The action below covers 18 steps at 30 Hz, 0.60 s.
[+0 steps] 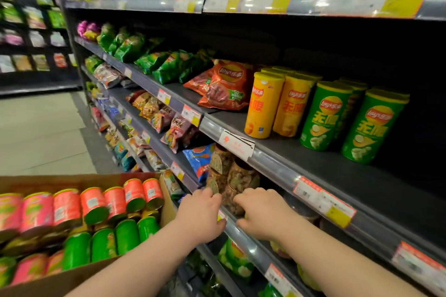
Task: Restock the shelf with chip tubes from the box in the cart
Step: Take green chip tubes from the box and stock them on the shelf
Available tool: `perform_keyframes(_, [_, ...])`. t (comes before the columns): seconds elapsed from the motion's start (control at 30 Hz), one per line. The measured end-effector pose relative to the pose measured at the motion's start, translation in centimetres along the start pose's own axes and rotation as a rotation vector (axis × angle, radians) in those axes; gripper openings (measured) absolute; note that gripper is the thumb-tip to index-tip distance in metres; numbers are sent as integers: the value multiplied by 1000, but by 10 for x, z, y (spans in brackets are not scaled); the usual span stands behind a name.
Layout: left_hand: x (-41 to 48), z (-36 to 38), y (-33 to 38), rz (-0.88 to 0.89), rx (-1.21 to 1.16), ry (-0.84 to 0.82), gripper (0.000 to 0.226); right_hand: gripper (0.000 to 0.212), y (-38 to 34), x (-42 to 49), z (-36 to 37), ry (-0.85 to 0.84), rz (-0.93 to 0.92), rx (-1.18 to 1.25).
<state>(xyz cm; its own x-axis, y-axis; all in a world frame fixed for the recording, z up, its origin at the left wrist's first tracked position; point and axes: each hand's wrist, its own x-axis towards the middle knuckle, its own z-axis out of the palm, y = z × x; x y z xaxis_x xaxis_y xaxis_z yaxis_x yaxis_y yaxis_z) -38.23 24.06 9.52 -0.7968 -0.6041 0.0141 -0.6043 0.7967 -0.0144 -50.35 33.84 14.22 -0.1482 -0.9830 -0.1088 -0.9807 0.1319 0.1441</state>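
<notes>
The hands, left and right, hide their fingertips against blurred jars; the box runs off the left edge.

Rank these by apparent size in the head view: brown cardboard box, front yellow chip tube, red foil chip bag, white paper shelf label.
1. Brown cardboard box, though it is nearest the camera.
2. Red foil chip bag and front yellow chip tube: these look alike, so unranked.
3. White paper shelf label.

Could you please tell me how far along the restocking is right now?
Yellow tubes and green tubes already stand on the shelf. The left hand and right hand are at jars one level below, carrying no tube. The box looks nearly full, so most restocking remains.
</notes>
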Motion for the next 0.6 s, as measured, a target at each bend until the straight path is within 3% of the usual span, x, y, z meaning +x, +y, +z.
perform_keyframes(0.2, [-19,13,-37,-31,-25,-80,50,45,-36,26,21,-90,23,57])
perform_keyframes(0.4, [-64,31,-116,-110,-40,-159,51,36,-111,67,29,-202,-28,145])
perform_keyframes(0.6, [-115,58,-197,-218,-94,-251,49,48,-195,100,43,-291,-66,172])
